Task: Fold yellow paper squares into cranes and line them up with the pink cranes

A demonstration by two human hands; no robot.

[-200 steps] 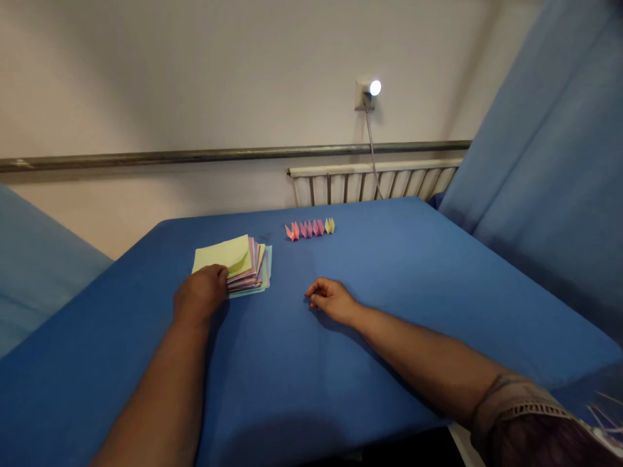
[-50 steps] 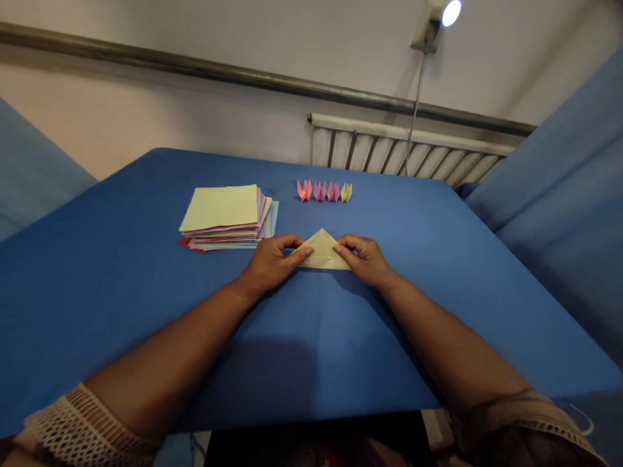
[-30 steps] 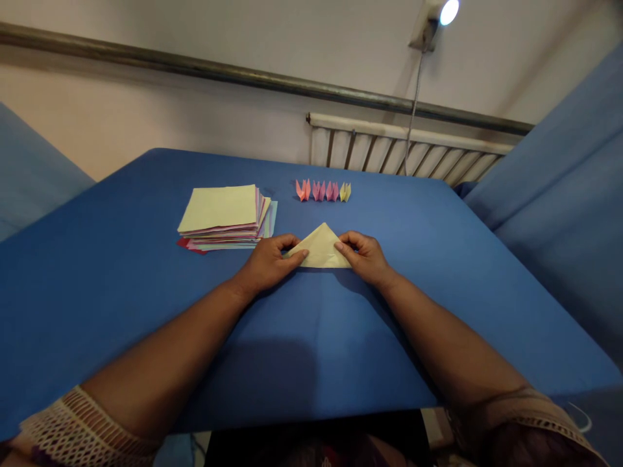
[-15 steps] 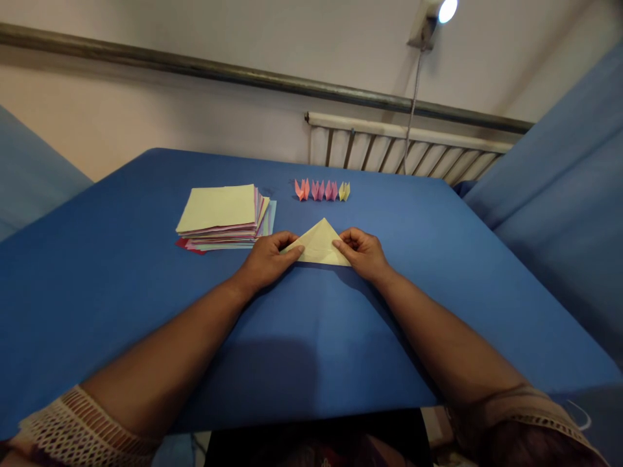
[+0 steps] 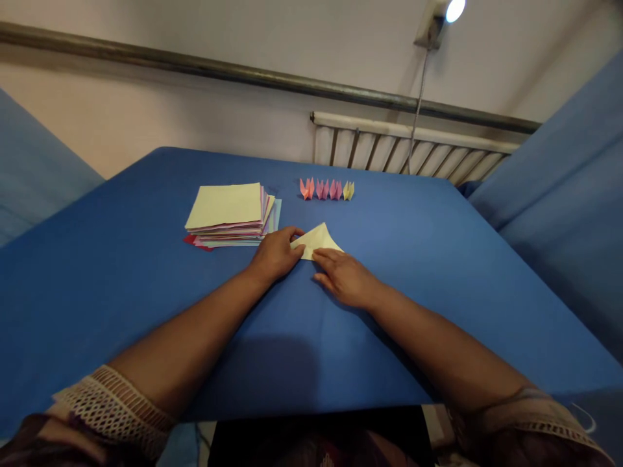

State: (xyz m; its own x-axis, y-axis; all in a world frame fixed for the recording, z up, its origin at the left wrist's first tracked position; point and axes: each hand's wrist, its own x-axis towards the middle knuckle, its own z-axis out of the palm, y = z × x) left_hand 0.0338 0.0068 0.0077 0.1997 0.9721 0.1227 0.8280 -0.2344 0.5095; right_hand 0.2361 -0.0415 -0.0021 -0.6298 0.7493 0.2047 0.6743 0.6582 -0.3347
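The right hand (image 5: pixel 346 277) has shifted onto the paper triangle (image 5: pixel 322 238) (pale yellow).

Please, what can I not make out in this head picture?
All in the head view:
Yellow paper, lower right part: hidden under the right grip.
Its left part: partly covered by the left grip.
Folded paper pieces: fine creases too small.
Bright lamp: cut off by the top edge.

At the frame's centre, my right grip (image 5: pixel 344 277) no longer pinches the right side of the folded yellow paper (image 5: pixel 320 237); it now lies palm-down, fingers (image 5: pixel 331 255) across the lower edge.
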